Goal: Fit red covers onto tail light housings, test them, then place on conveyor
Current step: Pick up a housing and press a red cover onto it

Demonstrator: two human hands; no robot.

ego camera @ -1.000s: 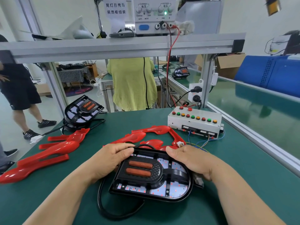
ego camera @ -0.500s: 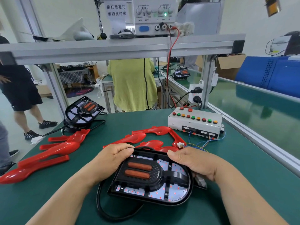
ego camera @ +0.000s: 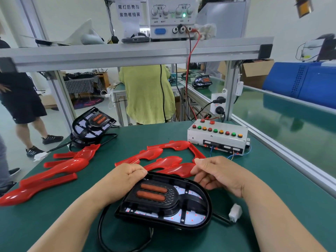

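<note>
**Q:** What is hidden or cut off?

**A:** The left hand (ego camera: pixel 127 177) covers the far left rim of the black D-shaped plastic tail light housing (ego camera: pixel 163 202), which lies on the bench between the two forearms. The black rubber cable (ego camera: pixel 103 231) runs under the housing's near edge, and its path there is unseen. The glossy red plastic covers (ego camera: pixel 163 157) just beyond the fingertips overlap, so separate pieces are hard to count. A second group of red covers (ego camera: pixel 60 170), left of the left hand, runs out of view at the edge.

**Q:** How do the hands stand?

**A:** They are apart. The left hand's fingers curl over the housing's rim and grip it. The right hand (ego camera: pixel 220 173) is raised, with its fingers loosely bent. A small white object at its forefinger tip cannot be identified, and whether the hand holds anything cannot be told.

**Q:** What differs from half a second ago?

**A:** The right hand then rested on the housing's far right rim and has since lifted clear. This exposes the white plastic connector (ego camera: pixel 235 212) beside the right wrist. The left hand has kept its grip.
</note>
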